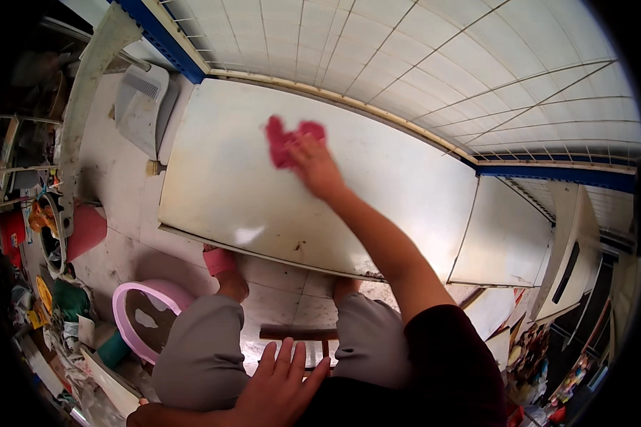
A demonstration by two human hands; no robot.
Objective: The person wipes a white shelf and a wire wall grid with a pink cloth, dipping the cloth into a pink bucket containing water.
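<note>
My right hand [315, 166] presses a crumpled pink-red cloth [283, 146] against a white shelf board [235, 171], left of the board's middle and toward its far side. The fingers lie over the cloth, and both are slightly blurred. A few dark marks show near the board's front edge. My left hand [281, 381] rests near my lap between my knees, fingers spread and holding nothing.
A wire grid panel [406, 57] rises behind the board, with blue posts at its ends. On the left floor are a grey dustpan [141, 107], a brush [154, 168] and a pink basin [124, 324] of murky water. Clutter lines both sides.
</note>
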